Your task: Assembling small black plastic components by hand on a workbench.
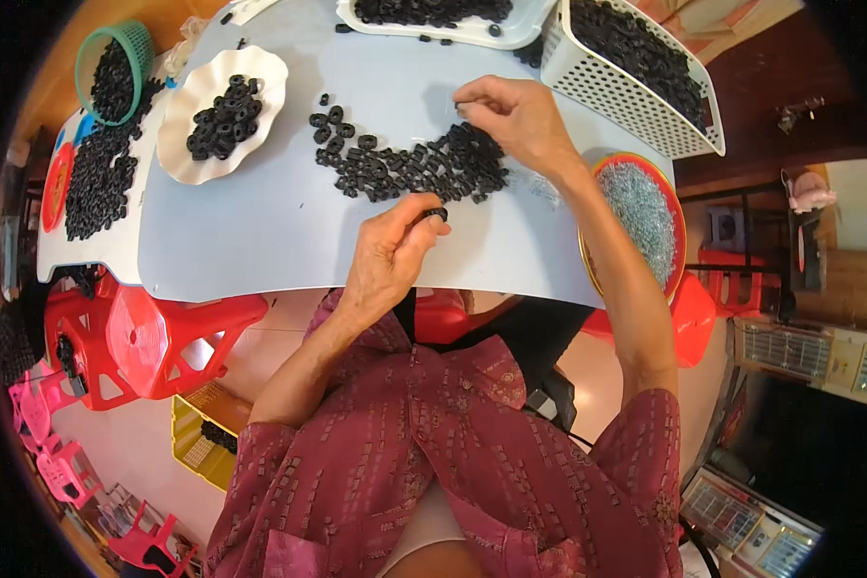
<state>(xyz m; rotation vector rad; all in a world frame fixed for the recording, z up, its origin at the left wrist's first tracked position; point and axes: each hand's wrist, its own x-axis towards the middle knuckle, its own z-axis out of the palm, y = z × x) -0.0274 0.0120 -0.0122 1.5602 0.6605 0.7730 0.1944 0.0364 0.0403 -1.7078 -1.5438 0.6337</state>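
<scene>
My left hand [392, 249] is closed near the table's front edge, a small black ring-shaped part [435, 214] pinched between thumb and fingers. Above the right end of a loose pile of small black parts [385, 173], my right hand [522, 123] has thumb and forefinger pressed together. Whatever sits in that pinch is too small to name. Several rounder black pieces [332, 125] lie at the pile's left end. Just right of the pile, a few tiny clear bits [538, 185] are scattered under my right forearm.
Left on the grey table [222, 246] stands a white wavy-rimmed bowl [173, 144] of black parts. A red tray [679, 207] of tiny clear pieces sits at the right. Behind are a white perforated basket [626, 104] and a white tray [525, 39]. Red stools [154, 337] stand front left.
</scene>
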